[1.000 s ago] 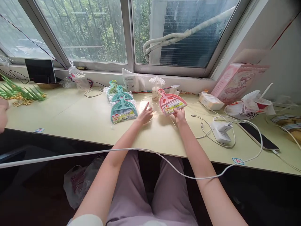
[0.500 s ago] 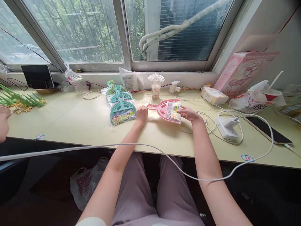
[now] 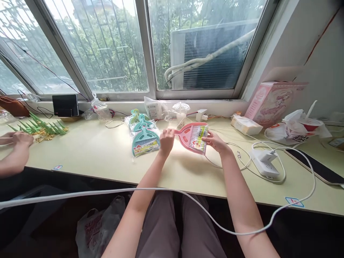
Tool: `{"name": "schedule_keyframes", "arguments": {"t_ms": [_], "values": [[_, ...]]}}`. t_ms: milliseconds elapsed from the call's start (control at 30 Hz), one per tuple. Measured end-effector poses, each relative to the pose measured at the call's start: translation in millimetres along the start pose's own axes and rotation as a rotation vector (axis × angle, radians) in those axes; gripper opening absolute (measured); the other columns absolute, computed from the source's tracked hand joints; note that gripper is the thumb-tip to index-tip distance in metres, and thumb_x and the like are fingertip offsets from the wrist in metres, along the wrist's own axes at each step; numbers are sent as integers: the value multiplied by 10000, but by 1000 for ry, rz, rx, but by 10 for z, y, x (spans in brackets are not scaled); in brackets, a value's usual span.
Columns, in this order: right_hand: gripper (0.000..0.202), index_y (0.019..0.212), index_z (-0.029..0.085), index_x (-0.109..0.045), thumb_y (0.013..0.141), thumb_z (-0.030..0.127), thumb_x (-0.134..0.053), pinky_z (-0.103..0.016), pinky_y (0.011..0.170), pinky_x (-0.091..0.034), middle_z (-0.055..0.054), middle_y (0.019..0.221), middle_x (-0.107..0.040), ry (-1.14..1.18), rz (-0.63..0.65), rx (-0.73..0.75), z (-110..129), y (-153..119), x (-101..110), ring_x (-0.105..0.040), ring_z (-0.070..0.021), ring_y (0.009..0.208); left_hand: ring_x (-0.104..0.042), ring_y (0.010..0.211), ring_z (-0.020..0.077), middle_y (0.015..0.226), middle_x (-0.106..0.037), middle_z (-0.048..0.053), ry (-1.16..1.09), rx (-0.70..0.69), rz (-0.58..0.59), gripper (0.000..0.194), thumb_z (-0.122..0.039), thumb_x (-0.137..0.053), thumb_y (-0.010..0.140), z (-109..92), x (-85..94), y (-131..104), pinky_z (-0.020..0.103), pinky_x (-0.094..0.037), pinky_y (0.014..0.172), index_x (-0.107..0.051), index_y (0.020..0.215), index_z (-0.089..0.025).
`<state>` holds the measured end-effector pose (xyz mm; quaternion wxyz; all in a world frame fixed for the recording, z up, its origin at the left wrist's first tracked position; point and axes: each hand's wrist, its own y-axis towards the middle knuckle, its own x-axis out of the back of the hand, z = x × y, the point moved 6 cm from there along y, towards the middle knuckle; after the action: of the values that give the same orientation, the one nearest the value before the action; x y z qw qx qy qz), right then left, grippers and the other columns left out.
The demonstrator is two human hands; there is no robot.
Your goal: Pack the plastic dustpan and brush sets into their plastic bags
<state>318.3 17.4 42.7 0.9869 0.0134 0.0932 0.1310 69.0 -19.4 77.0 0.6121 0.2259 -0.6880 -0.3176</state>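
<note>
A pink dustpan (image 3: 185,139) with a small brush nested in it is held just above the table, its handle pointing left. My left hand (image 3: 167,139) is closed around the handle's end. My right hand (image 3: 215,141) pinches the opposite edge, by the bristles and the printed label (image 3: 200,138). Left of my left hand lie several dustpan-and-brush sets in clear plastic: a teal one (image 3: 145,139) in front, with another teal and a green one (image 3: 136,115) behind it.
At the left edge another person's hands (image 3: 20,141) are beside green-stemmed stalks (image 3: 44,127). A drink cup (image 3: 181,114) stands behind the dustpan. To the right are a power strip (image 3: 264,163), a phone (image 3: 313,165) and a tissue pack (image 3: 245,124). A white cable (image 3: 172,189) hangs across the front.
The view has shifted, so the table sits lower in the picture. The pink dustpan is tilted slightly more, still between both my hands. More of the other person's hands shows at left.
</note>
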Motion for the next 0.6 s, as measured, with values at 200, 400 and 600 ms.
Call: {"name": "schedule_keyframes", "arguments": {"t_ms": [200,400,600], "values": [[636,1032,250,-613,479,293,-925,-378,748,-601,-22,906,-749,176,-185,186,-119,147,-243,-719,-239,842,-604,1222,280,1252,-700,125,-108,-278,-31,392,-59,-426,937,-263,98,149,506,-360,1168,-726,1162,-173],[619,1000,227,-603,498,409,-916,-399,767,-597,-41,915,-733,229,-211,259,-229,215,-473,-708,-242,868,-481,1394,285,1441,-586,103,-414,-391,31,368,-163,-503,947,-607,155,94,568,-83,1267,-671,1267,-237],[504,911,207,-619,547,423,-892,-430,850,-581,-57,957,-720,282,-274,321,-220,147,-502,-681,-250,957,-25,1570,314,1690,-111,129,-867,402,-367,907,-519,-695,839,4,165,22,536,-25,1261,-244,1576,-245]]}}
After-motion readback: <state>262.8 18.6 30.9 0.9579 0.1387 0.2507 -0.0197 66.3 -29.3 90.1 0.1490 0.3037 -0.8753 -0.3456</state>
